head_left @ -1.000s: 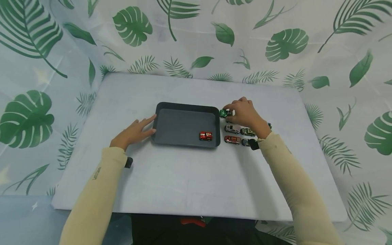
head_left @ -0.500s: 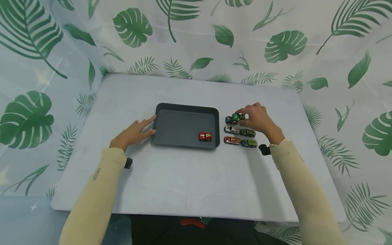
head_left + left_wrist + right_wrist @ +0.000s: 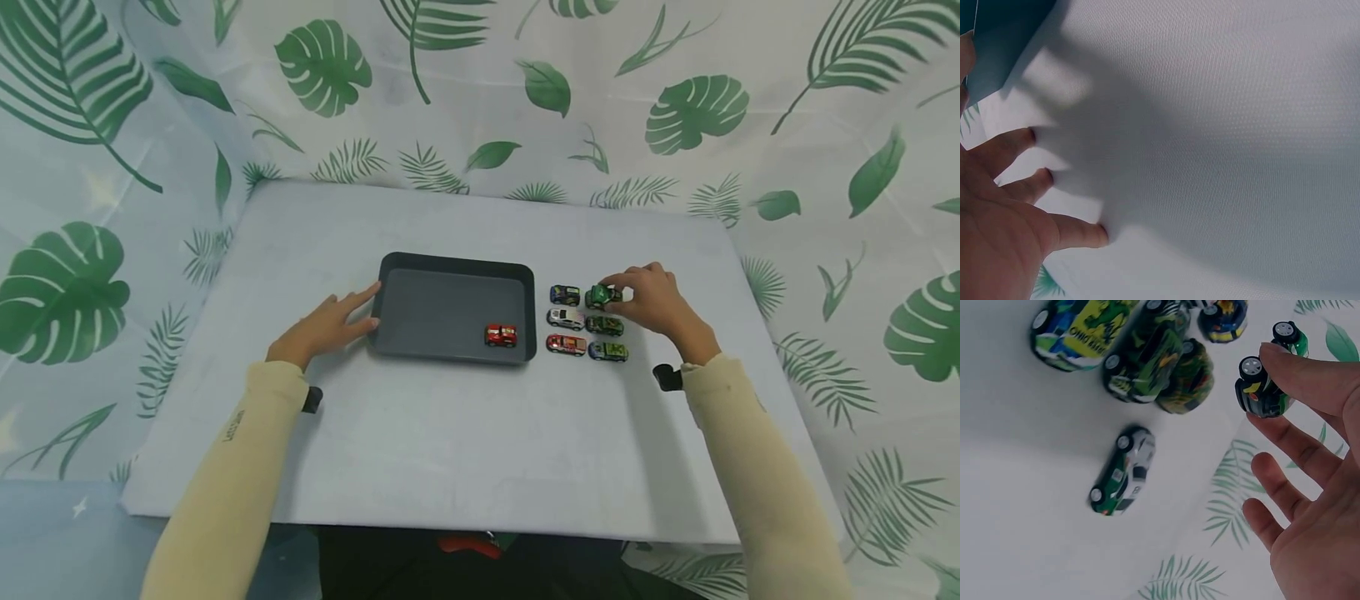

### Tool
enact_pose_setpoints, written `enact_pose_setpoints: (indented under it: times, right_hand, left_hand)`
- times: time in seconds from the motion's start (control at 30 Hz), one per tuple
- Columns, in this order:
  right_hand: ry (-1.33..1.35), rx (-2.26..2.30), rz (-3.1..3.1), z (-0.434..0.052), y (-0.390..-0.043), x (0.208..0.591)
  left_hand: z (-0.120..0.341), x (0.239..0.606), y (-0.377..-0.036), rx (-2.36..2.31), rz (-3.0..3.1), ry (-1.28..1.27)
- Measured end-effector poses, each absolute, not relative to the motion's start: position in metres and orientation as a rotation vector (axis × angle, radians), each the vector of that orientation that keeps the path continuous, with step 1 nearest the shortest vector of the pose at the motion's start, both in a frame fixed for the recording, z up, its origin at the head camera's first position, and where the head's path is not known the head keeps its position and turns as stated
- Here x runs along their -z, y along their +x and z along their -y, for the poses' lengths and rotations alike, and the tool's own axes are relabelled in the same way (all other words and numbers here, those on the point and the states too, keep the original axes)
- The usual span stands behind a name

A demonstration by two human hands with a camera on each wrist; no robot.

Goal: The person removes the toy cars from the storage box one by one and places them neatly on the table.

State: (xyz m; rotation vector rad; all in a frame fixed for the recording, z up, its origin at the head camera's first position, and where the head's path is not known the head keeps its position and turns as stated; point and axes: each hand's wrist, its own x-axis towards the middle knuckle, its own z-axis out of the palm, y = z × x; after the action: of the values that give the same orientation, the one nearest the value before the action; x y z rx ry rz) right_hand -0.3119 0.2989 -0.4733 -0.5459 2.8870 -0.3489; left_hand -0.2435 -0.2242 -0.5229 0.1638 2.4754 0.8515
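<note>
The green car (image 3: 602,295) sits pinched in my right hand (image 3: 654,305), at the far right corner of the block of toy cars just right of the tray (image 3: 453,262); the right wrist view shows my thumb and forefinger gripping it (image 3: 1267,387), wheels turned toward the camera.

The tabletop (image 3: 465,450) is the biggest thing here, a pale slab with lots of bare room toward my near edge and along the far side; its rim drops off to the leaf-print cloth (image 3: 697,108) all round. The dark tray lies near the middle, its raised rim running round a mostly bare floor, with one red car (image 3: 501,335) parked in its near right corner, close to the right wall.

My left hand (image 3: 326,325) lies flat with fingers loose and spread, fingertips touching the tray's left rim, holding nothing.

Between tray and right hand the cars stand in two short rows: a dark blue car (image 3: 565,295), a white car (image 3: 565,318), a camo car (image 3: 604,325), an orange car (image 3: 566,344) and a dino car (image 3: 608,352), close together, with open tabletop to their right.
</note>
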Motion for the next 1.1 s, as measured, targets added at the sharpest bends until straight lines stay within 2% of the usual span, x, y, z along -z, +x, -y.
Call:
enact_pose_setpoints:
  times: [1.1]
  right_hand:
    - [-0.401,0.328,-2.849,-0.360,-0.288,0.489]
  left_hand:
    - [0.224,0.523,-0.243,-0.849,-2.475,0.161]
